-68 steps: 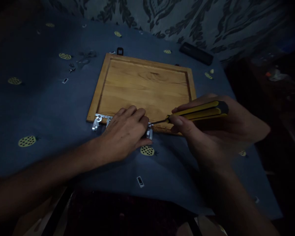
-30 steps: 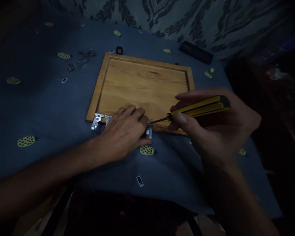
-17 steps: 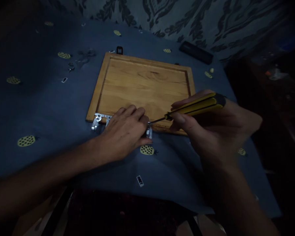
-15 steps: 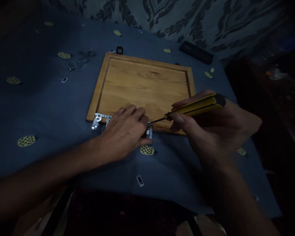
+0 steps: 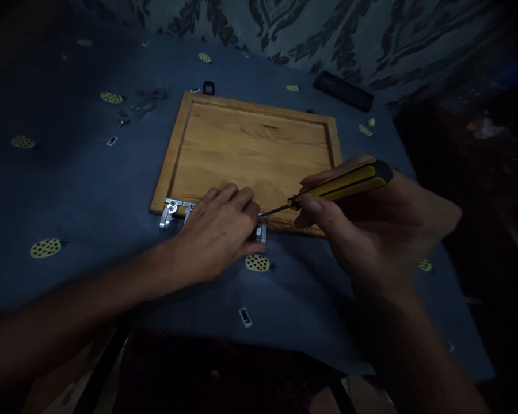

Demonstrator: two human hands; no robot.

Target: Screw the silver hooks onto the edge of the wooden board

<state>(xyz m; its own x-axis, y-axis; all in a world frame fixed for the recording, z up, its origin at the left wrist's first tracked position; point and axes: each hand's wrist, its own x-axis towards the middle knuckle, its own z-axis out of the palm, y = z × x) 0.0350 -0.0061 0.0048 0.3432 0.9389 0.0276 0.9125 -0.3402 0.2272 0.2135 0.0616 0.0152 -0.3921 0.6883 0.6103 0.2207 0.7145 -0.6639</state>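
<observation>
A framed wooden panel (image 5: 252,149) lies flat on a blue cloth. A silver metal bracket (image 5: 172,209) runs along the panel's near edge. My left hand (image 5: 218,233) presses down on the bracket, fingers curled over it, and covers its middle. A yellow and black screwdriver (image 5: 339,183) is gripped in my right hand (image 5: 371,224). Its tip meets the bracket's right end beside my left fingers.
The blue cloth (image 5: 69,190) has yellow dotted prints. Small screws and metal bits (image 5: 125,118) lie at the far left. A long dark object (image 5: 343,91) rests at the far right by the patterned wall. The cloth's near edge drops off below my arms.
My right hand has shifted and turned slightly around the screwdriver handle while the tip stayed at the bracket. My left hand has stayed on the bracket.
</observation>
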